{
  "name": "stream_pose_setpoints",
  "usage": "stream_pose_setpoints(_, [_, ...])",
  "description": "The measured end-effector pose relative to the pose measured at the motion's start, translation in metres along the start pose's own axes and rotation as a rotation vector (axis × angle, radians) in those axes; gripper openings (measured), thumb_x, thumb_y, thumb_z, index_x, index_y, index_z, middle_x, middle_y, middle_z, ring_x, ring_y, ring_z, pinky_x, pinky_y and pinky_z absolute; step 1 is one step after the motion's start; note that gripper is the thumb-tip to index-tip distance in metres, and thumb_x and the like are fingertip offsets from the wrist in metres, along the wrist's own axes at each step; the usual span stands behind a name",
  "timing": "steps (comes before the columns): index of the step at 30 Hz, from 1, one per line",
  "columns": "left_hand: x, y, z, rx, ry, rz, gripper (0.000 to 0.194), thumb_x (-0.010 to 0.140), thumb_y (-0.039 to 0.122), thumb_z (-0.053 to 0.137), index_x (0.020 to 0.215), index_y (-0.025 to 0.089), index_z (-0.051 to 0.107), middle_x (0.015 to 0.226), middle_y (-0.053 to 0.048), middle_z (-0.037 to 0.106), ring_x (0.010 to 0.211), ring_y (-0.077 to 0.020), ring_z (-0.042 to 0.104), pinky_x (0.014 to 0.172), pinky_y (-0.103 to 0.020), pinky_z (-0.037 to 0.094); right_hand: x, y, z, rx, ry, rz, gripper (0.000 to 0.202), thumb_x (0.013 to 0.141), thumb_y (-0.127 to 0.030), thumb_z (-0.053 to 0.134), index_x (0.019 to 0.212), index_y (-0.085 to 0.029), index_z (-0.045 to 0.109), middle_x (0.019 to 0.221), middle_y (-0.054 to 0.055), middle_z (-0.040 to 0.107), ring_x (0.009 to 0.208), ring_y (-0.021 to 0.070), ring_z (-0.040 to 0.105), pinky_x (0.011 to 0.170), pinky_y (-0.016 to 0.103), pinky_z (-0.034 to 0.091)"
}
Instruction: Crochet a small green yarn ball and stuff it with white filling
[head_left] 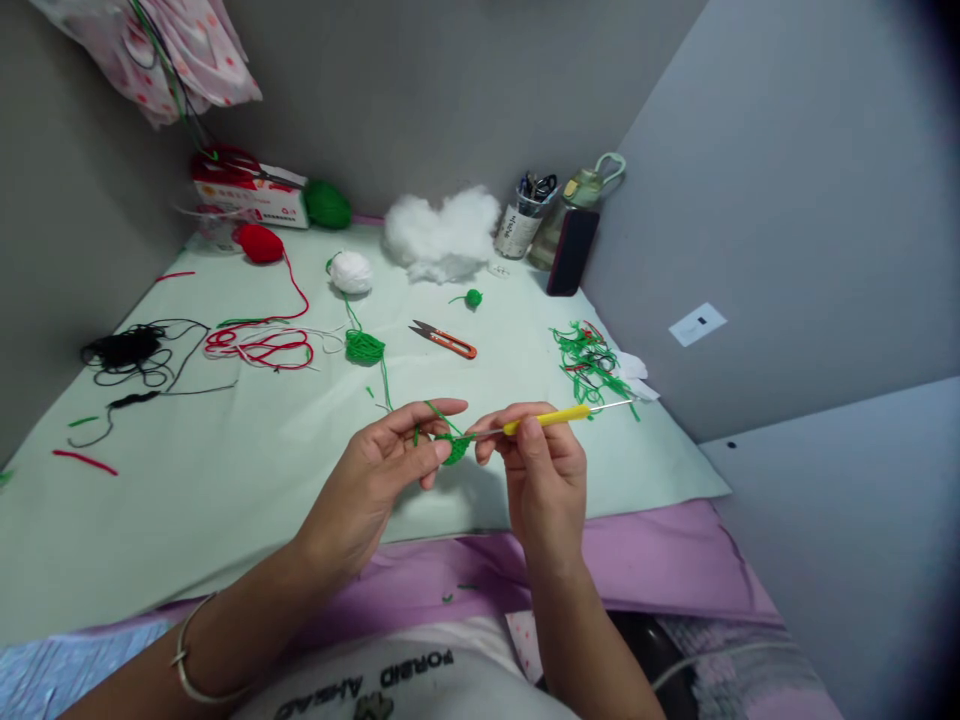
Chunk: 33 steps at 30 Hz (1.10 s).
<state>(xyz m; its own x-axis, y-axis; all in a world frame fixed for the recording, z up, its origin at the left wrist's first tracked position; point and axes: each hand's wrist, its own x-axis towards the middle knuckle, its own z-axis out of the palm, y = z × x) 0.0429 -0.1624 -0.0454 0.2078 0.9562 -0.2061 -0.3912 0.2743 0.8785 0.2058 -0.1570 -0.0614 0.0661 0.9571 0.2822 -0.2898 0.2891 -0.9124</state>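
My left hand (382,465) pinches a small green crocheted piece (456,450) between thumb and fingers, with green yarn running over its index finger. In my right hand (546,465) is a crochet hook with a yellow handle (555,417); its thin metal tip reaches the top edge of the green piece. The yarn leads back from my left hand towards a small green yarn bundle (364,347) on the pale green tabletop cover. Just beyond my hands lie orange-handled thread snips (450,343) and a small green ball (473,298).
White stuffing (442,230), a pen cup (519,228), a bottle (574,205) and a phone (573,252) stand at the back. Yarn scraps (589,365) lie right; red yarn (261,243), white yarn (351,272) and black yarn (127,350) lie left.
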Motion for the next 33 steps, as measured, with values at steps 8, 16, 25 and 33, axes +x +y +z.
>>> stream_pose_setpoints(8, [-0.004, -0.009, 0.003, 0.285, 0.189, 0.243, 0.031, 0.084, 0.019, 0.079, 0.113, 0.03, 0.081, 0.078, 0.003, 0.059, 0.075, -0.0109, 0.052, 0.078, -0.024, 0.045, -0.015, -0.002, 0.001, -0.611, -0.119, -0.504, 0.027, 0.102, -0.01, 0.051, 0.117, -0.023, 0.069, 0.099, 0.004, 0.077, 0.084, 0.015, 0.073, 0.074, 0.03, 0.061])
stream_pose_setpoints(16, [0.0, -0.001, 0.007, -0.158, 0.04, -0.106, 0.043, 0.082, 0.025, 0.083, 0.124, 0.024, 0.077, 0.063, 0.01, 0.049, 0.047, -0.002, 0.024, 0.056, -0.015, 0.04, -0.013, 0.012, -0.001, -0.911, -0.097, -0.785, 0.033, 0.097, -0.008, 0.061, 0.122, -0.026, 0.072, 0.107, 0.008, 0.076, 0.098, 0.02, 0.072, 0.078, 0.034, 0.062])
stream_pose_setpoints(25, [0.001, 0.01, 0.005, -0.166, -0.027, -0.038, 0.037, 0.079, 0.022, 0.087, 0.116, 0.025, 0.081, 0.082, 0.004, 0.064, 0.055, -0.0008, 0.038, 0.052, -0.011, 0.036, -0.002, -0.003, 0.009, -0.217, -0.013, -0.212, 0.02, 0.101, -0.021, 0.06, 0.097, -0.027, 0.079, 0.088, 0.003, 0.074, 0.075, 0.0156, 0.065, 0.066, 0.031, 0.053])
stream_pose_setpoints(33, [0.003, 0.003, 0.007, -0.288, -0.025, -0.149, 0.04, 0.079, 0.023, 0.087, 0.119, 0.022, 0.081, 0.065, 0.008, 0.055, 0.051, -0.0015, 0.037, 0.078, -0.019, 0.052, -0.012, 0.005, 0.002, -0.704, -0.085, -0.567, 0.043, 0.094, -0.009, 0.067, 0.125, -0.037, 0.075, 0.112, 0.005, 0.077, 0.098, 0.0218, 0.072, 0.081, 0.038, 0.06])
